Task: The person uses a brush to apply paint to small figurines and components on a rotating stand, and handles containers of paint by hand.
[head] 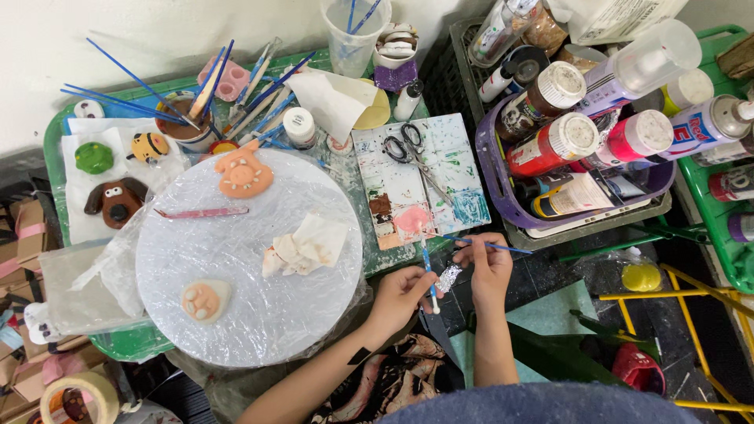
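Fingers (425, 276) of the left hand (400, 294) are curling tight around a thin blue-handled brush (429, 276), pinching it near its lower end, while the fingers (477, 250) of the right hand (488, 267) are closing on a second slim blue brush (479, 244) and also touching a small crumpled piece of silver foil (448, 276) sitting between the two hands. Both hands are hovering just off the near edge of the worktop (55, 133), beside a paint-smeared rectangular palette (440, 169) carrying a pair of scissors (408, 145). To the left, a big round board wrapped in clear film (236, 259) is taking up most of the worktop, bearing an orange clay animal face (244, 174), a small peach paw piece (204, 300), a crumpled tissue (306, 245) and a pink tool (203, 212). The left-hand brush is standing nearly upright in the view, its long axis running from the palette's pink patch down to a white tip near the palm. The right-hand brush is lying almost level, its long axis running left to right, its far end pointing right toward a purple basket of paint bottles (491, 177).
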